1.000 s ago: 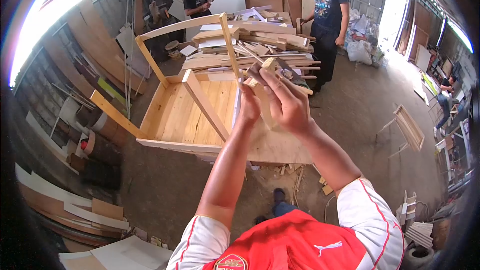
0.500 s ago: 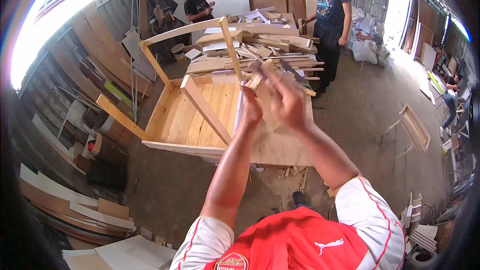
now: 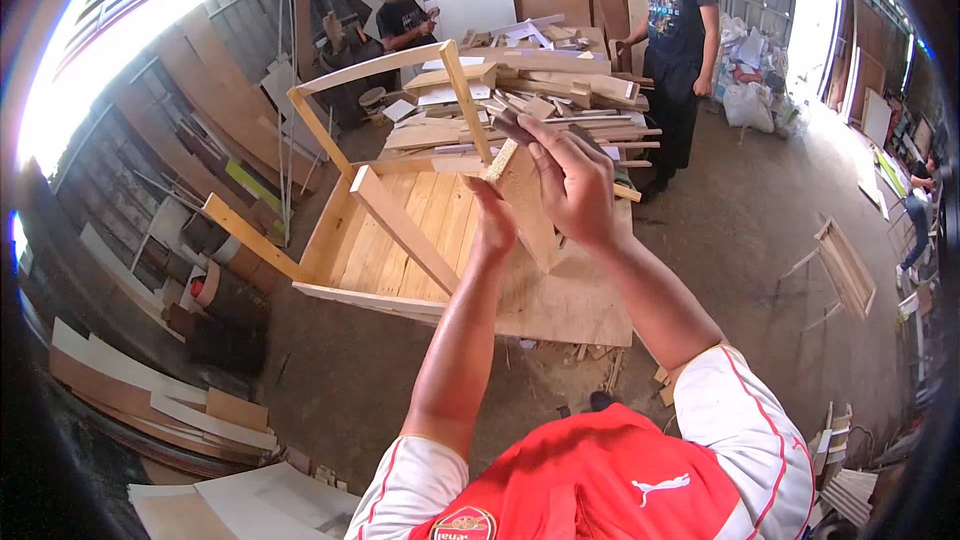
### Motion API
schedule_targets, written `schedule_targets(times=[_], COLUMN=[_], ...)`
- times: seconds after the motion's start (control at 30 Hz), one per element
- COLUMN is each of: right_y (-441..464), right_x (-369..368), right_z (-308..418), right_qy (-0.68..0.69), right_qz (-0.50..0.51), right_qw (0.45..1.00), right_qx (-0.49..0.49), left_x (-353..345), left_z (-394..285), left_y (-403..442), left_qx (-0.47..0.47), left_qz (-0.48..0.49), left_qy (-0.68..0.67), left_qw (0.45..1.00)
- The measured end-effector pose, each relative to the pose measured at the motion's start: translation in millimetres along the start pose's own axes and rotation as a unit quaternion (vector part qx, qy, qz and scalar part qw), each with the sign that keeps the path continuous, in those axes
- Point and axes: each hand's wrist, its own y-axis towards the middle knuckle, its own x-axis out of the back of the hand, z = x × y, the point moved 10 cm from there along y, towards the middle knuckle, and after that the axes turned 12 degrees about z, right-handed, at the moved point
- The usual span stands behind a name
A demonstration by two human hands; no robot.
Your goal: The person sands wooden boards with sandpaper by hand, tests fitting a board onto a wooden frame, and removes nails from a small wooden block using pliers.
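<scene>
My left hand [image 3: 494,223] grips the near left edge of a wooden board [image 3: 527,208], which stands tilted on one corner on a plywood tabletop [image 3: 575,300]. Along the board's top runs a rough, pale edge [image 3: 506,162]. My right hand [image 3: 578,185] is closed around a small dark brown block [image 3: 513,126] that looks like a sanding block, held at the upper end of that edge. Its underside is hidden. To the left is a wooden frame [image 3: 405,225] with a slatted base and raised legs, close beside my left hand.
A pile of wood offcuts [image 3: 540,90] lies beyond my hands. One person [image 3: 404,20] stands behind it at the left, another person [image 3: 680,50] at the right. A small wooden table [image 3: 846,265] lies tipped on the floor at right. Boards [image 3: 215,90] lean on the left wall.
My right hand, blurred before, now shows sharply, with the brown block at the edge's upper end. The board's face has turned more into view. The whole scene has shifted slightly right.
</scene>
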Motion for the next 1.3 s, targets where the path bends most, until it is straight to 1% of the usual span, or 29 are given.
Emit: schedule_targets(times=[0.03,0.13,0.17,0.2,0.27,0.3,0.33,0.4,0.43,0.47,0.5,0.53,0.57,0.67,0.7,0.77,0.83,0.93,0.97,1.0,1.07,1.1,1.13,1.2,1.23,1.27,1.3], right_y=[-3,-16,-13,-6,6,6,2,-11,-15,-9,2,8,10,-5,-7,4,17,26,32,34,44,45,48,51,59,65,66], right_x=[2,-16,-15,-5,10,12,4,-13,-21,-11,-3,5,3,-14,-19,-9,-1,-4,-5,-1,7,10,11,10,13,14,16], right_z=[6,34,27,14,-17,-10,-2,15,8,4,-4,-8,-18,18,16,0,-16,-31,-36,-40,-10,1,9,17,8,-8,-3], right_qy=[0.017,0.009,-0.017,-0.009,0.006,-0.017,-0.009,0.006,-0.007,-0.009,-0.009,-0.011,0.028,0.001,0.023,0.018,0.031,0.084,0.156,0.189,0.137,0.034,0.018,-0.015,0.007,-0.028,-0.013], right_qz=[-0.012,0.071,0.121,0.067,-0.04,-0.044,-0.011,0.055,0.113,0.072,0.031,-0.009,0.008,0.01,0.049,0.023,0.007,0.101,0.129,0.158,0.283,0.346,0.357,0.378,0.335,0.318,0.314], right_qw=[1.0,0.996,0.992,0.997,0.998,0.998,0.999,0.996,0.993,0.997,0.999,0.999,1.0,0.995,0.997,0.999,0.999,0.989,0.977,0.966,0.949,0.937,0.934,0.924,0.939,0.946,0.947], right_qx=[-0.019,0.062,0.036,0.037,0.039,0.03,0.042,0.063,0.011,0.019,0.025,0.033,-0.01,0.101,0.059,0.034,-0.003,-0.064,-0.067,-0.084,-0.038,-0.022,0.005,0.054,0.071,0.059,0.072], left_x=[-1,-3,6,13,-6,0,8,23,21,20,7,9,11,19,18,16,11,7,-8,-25,-29,-34,-42,-51,-53,-57,-62], left_z=[-1,11,24,31,4,10,18,49,48,46,23,20,16,23,18,9,7,3,-8,-20,-19,-30,-39,-45,-44,-48,-53], left_y=[4,18,15,9,7,7,8,16,16,16,11,12,11,10,11,7,3,8,13,18,19,17,14,11,12,13,15], left_qx=[-0.011,-0.022,-0.009,0.005,0.027,0.025,0.022,0.003,0.006,0.009,0.027,0.025,0.024,0.018,0.018,0.021,0.002,0.068,0.022,-0.026,-0.05,-0.094,-0.135,-0.157,-0.137,-0.123,-0.109], left_qz=[-0.016,0.106,0.051,-0.005,-0.01,-0.029,-0.047,0.089,0.103,0.117,0.075,0.025,-0.026,-0.045,-0.041,-0.037,-0.008,0.008,0.033,0.055,0.017,0.018,0.019,0.014,0.01,0.007,0.003], left_qy=[0.01,-0.087,-0.1,-0.113,-0.021,-0.015,-0.01,-0.122,-0.129,-0.135,-0.093,-0.078,-0.063,-0.128,-0.096,-0.032,0.02,0.161,0.197,0.231,0.31,0.356,0.4,0.385,0.327,0.315,0.303], left_qw=[1.0,0.99,0.994,0.994,0.999,0.999,0.999,0.988,0.986,0.984,0.992,0.996,0.997,0.991,0.994,0.999,1.0,0.985,0.98,0.971,0.949,0.93,0.906,0.909,0.935,0.941,0.947])
